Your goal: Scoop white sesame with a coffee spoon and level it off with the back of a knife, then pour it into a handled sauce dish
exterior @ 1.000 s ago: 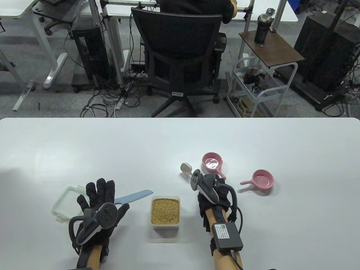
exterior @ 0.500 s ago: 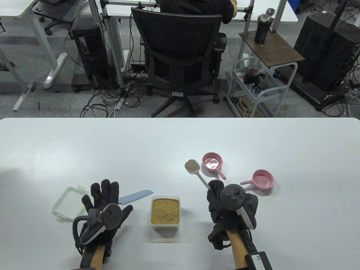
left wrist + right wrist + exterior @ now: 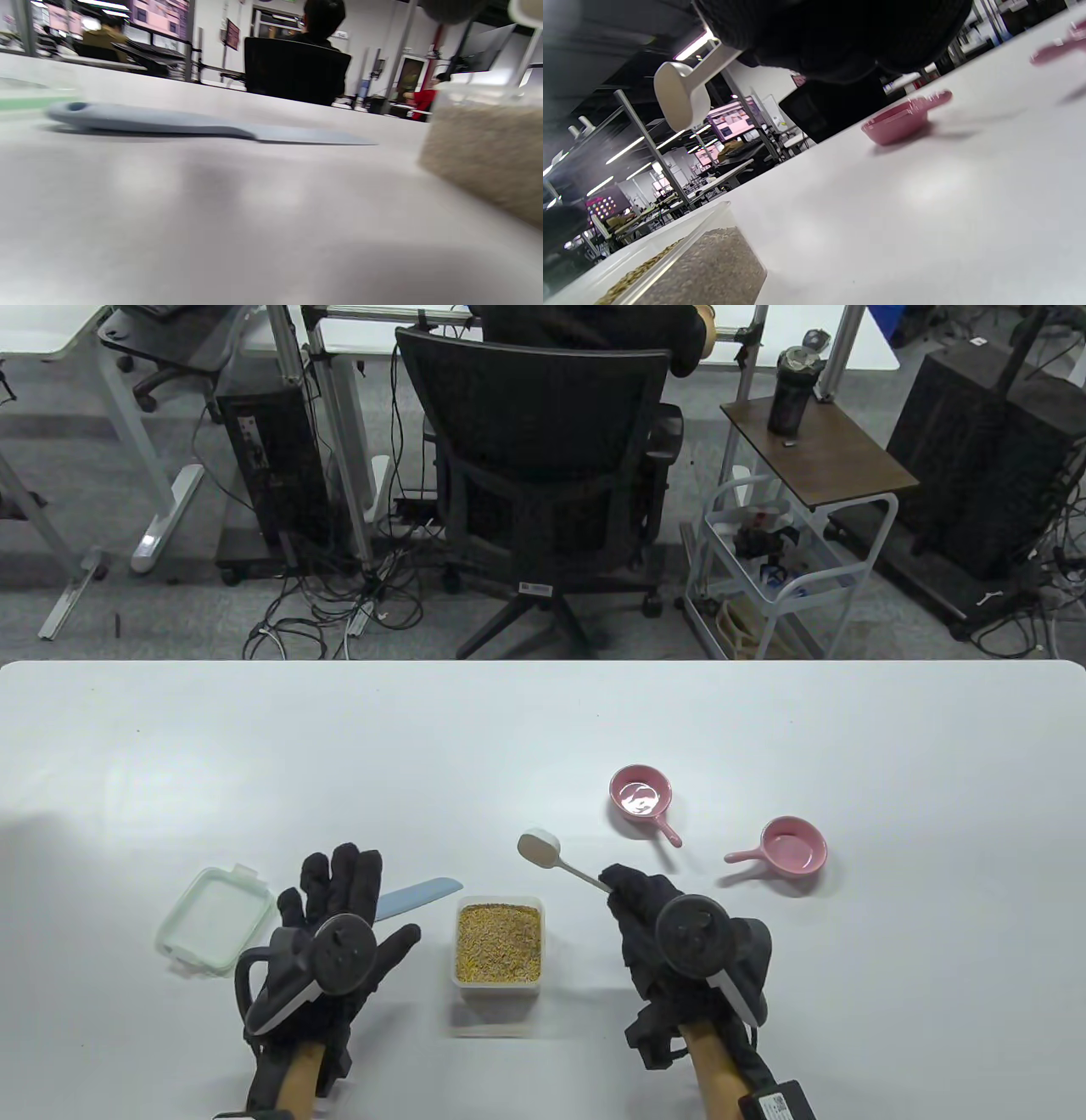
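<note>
My right hand point(image 3: 670, 933) pinching the coffee spoon point(image 3: 556, 861), my left hand point(image 3: 335, 933) flat-fingered and empty over the white table point(image 3: 543, 729), office clutter beyond.

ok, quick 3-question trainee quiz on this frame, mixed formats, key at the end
1. True or false: the right hand holds the spoon.
2. Where does the knife lie? A) in the sesame box B) flat on the table, beside the lid C) in the left hand
3. Fill in: the number of pink dishes on the table is ___.

Key: 1 true; 2 B; 3 two.
</note>
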Action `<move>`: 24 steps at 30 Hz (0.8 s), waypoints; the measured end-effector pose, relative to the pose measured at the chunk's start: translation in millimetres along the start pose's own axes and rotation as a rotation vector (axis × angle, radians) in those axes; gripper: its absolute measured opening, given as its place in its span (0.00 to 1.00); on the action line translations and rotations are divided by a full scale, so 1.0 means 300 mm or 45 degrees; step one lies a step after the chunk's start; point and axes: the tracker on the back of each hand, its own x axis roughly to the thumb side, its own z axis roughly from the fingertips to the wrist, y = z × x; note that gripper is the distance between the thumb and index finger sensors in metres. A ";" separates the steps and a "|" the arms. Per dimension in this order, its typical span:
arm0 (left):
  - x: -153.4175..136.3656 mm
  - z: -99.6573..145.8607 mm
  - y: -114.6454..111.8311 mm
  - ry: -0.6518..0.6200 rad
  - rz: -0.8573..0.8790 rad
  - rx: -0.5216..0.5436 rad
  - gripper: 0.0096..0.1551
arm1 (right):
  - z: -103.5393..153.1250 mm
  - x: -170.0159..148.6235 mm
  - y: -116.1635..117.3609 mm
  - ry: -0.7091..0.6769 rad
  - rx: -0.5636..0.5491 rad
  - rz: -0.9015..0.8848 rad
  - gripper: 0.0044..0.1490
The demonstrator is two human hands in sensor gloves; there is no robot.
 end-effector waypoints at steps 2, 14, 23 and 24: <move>0.023 -0.006 0.014 -0.053 -0.010 -0.027 0.59 | 0.014 0.036 -0.006 -0.086 -0.054 0.126 0.23; 0.161 -0.090 -0.001 -0.306 -0.155 -0.352 0.73 | 0.081 0.183 0.033 -0.434 -0.108 0.675 0.23; 0.142 -0.114 -0.042 -0.301 -0.112 -0.405 0.71 | 0.093 0.206 0.069 -0.477 -0.097 0.777 0.23; 0.138 -0.114 -0.043 -0.299 -0.127 -0.402 0.71 | 0.094 0.210 0.070 -0.482 -0.092 0.797 0.23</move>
